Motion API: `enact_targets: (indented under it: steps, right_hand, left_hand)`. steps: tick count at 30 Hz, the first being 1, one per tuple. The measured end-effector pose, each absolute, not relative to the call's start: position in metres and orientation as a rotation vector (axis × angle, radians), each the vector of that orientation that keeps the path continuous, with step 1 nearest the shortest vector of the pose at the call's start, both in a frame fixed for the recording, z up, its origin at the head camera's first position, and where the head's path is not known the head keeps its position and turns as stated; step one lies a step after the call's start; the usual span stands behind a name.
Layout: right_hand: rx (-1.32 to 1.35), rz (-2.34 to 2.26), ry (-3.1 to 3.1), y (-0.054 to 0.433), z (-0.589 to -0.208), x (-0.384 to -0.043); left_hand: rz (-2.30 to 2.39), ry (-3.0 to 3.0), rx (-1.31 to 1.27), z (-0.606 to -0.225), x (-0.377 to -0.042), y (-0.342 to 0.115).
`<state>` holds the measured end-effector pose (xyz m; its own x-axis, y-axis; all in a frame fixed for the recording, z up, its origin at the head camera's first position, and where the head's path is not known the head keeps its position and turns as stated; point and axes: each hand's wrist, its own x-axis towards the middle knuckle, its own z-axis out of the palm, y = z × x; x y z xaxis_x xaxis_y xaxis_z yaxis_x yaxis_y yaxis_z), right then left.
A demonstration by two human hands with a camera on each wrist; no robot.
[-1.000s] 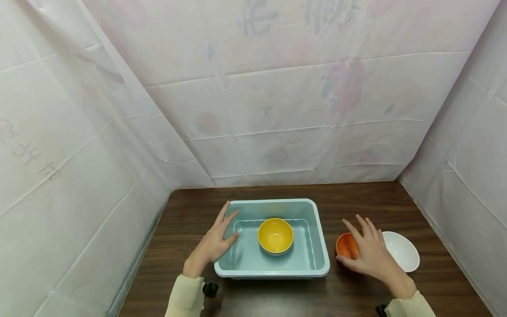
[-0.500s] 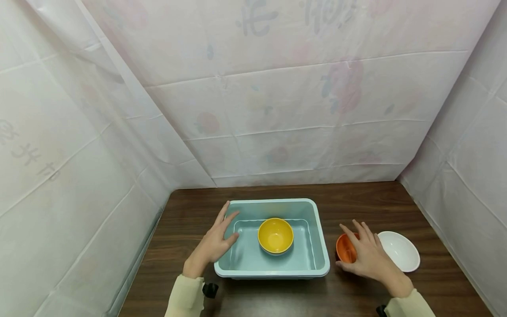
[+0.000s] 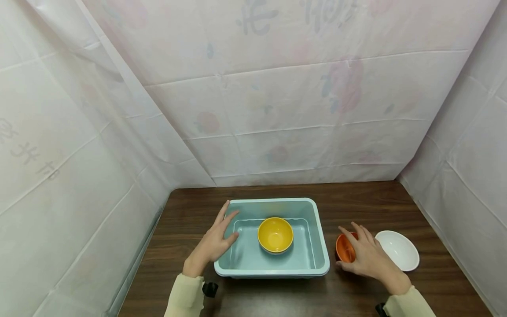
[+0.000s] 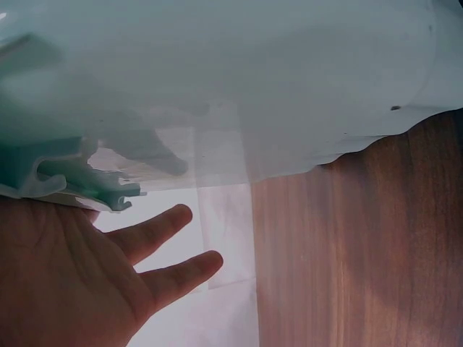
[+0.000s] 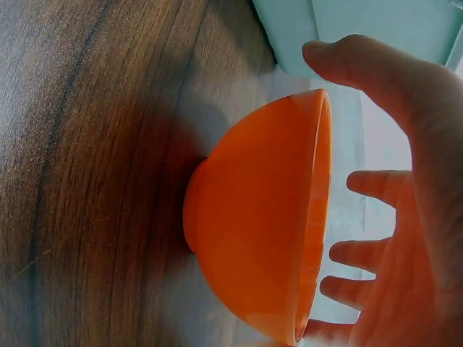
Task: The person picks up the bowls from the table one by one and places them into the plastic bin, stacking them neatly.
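Note:
In the head view, my right hand [image 3: 370,255] hovers over an orange bowl [image 3: 344,249] on the table, fingers spread and covering part of it. The right wrist view shows that bowl [image 5: 253,217] upright, with thumb and fingers [image 5: 376,184] around the rim's level, gripping nothing. My left hand [image 3: 213,244] is spread at the left side of a light blue plastic basin [image 3: 273,274]; whether it touches the rim I cannot tell. Inside the basin sits a yellow bowl [image 3: 275,236], a pale edge showing beneath it.
A white oval dish [image 3: 400,251] lies right of the orange bowl, partly behind my right hand. Everything stands on a dark wood table [image 3: 190,207]. White printed sheeting [image 3: 277,110] walls off the back and both sides.
My right hand has moved slightly left and nearer over the orange bowl, uncovering more of the white dish. The left hand, basin and yellow bowl stay put.

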<state>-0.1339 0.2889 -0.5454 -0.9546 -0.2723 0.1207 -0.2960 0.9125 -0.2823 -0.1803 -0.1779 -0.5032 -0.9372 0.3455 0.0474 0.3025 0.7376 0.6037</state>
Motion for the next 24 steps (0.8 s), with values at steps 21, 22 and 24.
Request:
enact_targets:
  steps: [21, 22, 24]
  right_hand:
    - [0.448, 0.366, -3.059, 0.2854, -0.5422, -0.1348]
    - [0.451, 0.367, -3.057, 0.2854, -0.5421, -0.1353]
    - [0.451, 0.369, -3.059, 0.2855, -0.5422, -0.1362]
  left_hand:
    - [0.995, 2.863, 0.538, -0.5034, -0.1804, -0.1777]
    - [0.995, 2.863, 0.54, -0.5032, -0.1802, -0.1778]
    - [0.995, 2.861, 0.537, -0.5035, -0.1802, -0.178]
